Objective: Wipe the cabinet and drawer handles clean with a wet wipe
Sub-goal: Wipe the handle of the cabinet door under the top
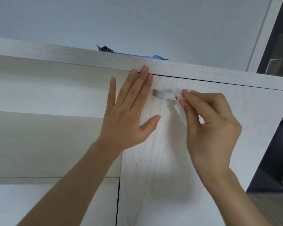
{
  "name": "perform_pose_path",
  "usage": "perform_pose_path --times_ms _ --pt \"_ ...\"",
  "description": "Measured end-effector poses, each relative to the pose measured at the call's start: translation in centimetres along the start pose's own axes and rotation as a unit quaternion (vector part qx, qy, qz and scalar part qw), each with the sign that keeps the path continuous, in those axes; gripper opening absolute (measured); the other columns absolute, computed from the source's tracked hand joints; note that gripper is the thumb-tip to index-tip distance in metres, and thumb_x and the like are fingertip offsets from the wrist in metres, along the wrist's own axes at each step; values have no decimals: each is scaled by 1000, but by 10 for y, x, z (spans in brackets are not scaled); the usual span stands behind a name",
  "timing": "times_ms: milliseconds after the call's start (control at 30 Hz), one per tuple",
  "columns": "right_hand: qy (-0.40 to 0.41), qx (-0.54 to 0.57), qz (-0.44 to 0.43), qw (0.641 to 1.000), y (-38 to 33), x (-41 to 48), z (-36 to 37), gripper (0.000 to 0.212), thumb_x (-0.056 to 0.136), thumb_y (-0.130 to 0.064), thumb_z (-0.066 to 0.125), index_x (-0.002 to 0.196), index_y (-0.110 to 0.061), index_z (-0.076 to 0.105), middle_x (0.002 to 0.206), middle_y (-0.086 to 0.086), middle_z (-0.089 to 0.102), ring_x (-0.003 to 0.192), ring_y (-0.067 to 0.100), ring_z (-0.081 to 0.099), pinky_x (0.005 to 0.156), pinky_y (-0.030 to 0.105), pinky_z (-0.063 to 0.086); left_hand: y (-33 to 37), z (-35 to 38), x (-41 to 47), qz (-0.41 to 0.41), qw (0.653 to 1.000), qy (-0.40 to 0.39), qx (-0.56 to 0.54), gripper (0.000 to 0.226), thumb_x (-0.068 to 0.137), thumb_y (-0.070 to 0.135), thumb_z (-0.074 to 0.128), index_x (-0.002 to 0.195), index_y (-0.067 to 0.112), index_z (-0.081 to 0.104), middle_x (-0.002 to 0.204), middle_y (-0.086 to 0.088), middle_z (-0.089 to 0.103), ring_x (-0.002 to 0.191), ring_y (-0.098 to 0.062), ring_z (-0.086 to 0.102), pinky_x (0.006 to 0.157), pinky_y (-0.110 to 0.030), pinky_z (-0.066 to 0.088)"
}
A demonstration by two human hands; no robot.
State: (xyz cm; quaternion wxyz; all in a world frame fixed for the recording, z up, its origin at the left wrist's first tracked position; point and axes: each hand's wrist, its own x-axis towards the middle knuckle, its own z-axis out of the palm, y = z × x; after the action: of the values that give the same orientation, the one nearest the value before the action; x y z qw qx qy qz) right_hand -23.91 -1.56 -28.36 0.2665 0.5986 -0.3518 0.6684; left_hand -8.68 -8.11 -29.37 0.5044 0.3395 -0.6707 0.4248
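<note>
Pinching a crumpled white wet wipe (178, 99) between the thumb and curled fingertips (187, 94), the right hand (209, 128) holds it against the right end of the handle (162, 95). The handle is a pale horizontal bar mounted near the top of the cabinet door (153, 173). The wipe covers that end of the bar and hangs a little below it, while the left part of the bar is bare. A small orange speck shows where the wipe and bar meet.

The left hand (129, 116) lies flat against the upper left corner of the same door, just beside the handle's left end. Its fingers (145, 74) are straight and close together and grip nothing. The longest fingertips reach across the dark seam onto the top panel (72, 54). The thumb is spread to the right, below the handle and apart from it.

Both forearms rise from the lower edge of the view. The door and panel share a whitish wood-grain finish. An open shelf recess (47, 95) lies left of the door. A blue flat packet (137, 54) rests on top of the cabinet, its edge showing above the panel. A pale wall (137, 22) stands behind, and a dark frame (278, 46) borders the right side.
</note>
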Motion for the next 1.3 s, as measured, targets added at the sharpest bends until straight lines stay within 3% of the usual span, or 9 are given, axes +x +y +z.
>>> perform_pose_path --times_ms 267,367,533,733,800,900,967,1133,1300 --pt "-10 -7 -5 1000 -6 2 3 20 86 -1 65 105 -4 70 86 5 61 79 21 60 70 9 41 0 2 -1 -3 1000 6 -11 74 89 45 54 143 -1 32 151 -11 23 142 -29 19 116 -56 11" --pt "-29 1 -7 1000 -5 6 -2 18 86 -3 65 103 -6 71 84 4 60 77 7 55 70 4 38 0 1 -2 -4 1000 5 -12 73 89 45 55 142 -1 34 151 -14 27 142 -29 20 116 -56 11" --pt "49 72 76 993 -3 29 -9 13 89 -17 63 100 -15 70 93 -4 56 78 -11 53 71 4 39 0 1 -2 -4 1000 3 -8 75 88 45 55 143 0 31 151 -10 22 142 -29 19 116 -56 11" --pt "28 -28 -37 999 2 13 7 14 91 -12 62 100 -7 71 93 5 65 88 19 57 77 8 36 -1 2 -2 0 1000 8 -6 74 89 45 54 143 0 33 151 -9 22 142 -29 20 115 -56 11" --pt "7 -47 -69 997 11 7 4 21 95 -18 55 107 -7 69 97 8 66 93 18 50 80 14 36 -1 2 -2 1 1000 7 -5 74 89 46 53 143 0 32 152 -11 24 142 -29 19 115 -56 11" --pt "-48 -95 -141 984 26 5 -4 28 97 -22 51 118 -7 62 107 10 63 98 21 43 81 33 35 -1 2 -2 -2 1000 4 -9 75 89 46 54 143 0 32 152 -14 28 143 -29 19 115 -56 11" --pt "-61 -118 -176 975 33 9 -7 26 96 -19 55 118 -8 63 108 10 64 98 23 43 80 33 27 -2 2 -2 -4 1000 4 -11 75 88 45 54 144 0 31 152 -13 26 143 -29 18 115 -56 11" --pt "-18 -68 -167 983 29 12 -1 15 91 -10 63 103 -9 71 94 8 68 87 21 46 72 34 35 -1 2 -2 -2 1000 5 -13 74 89 45 54 144 0 31 151 -9 20 142 -29 18 115 -56 10" --pt "-6 -48 -135 990 18 12 4 11 90 -14 65 98 -12 73 88 4 68 85 19 48 72 36 34 -1 3 -2 -3 1000 9 -19 73 89 45 54 143 1 32 151 -10 21 142 -29 19 116 -56 10"
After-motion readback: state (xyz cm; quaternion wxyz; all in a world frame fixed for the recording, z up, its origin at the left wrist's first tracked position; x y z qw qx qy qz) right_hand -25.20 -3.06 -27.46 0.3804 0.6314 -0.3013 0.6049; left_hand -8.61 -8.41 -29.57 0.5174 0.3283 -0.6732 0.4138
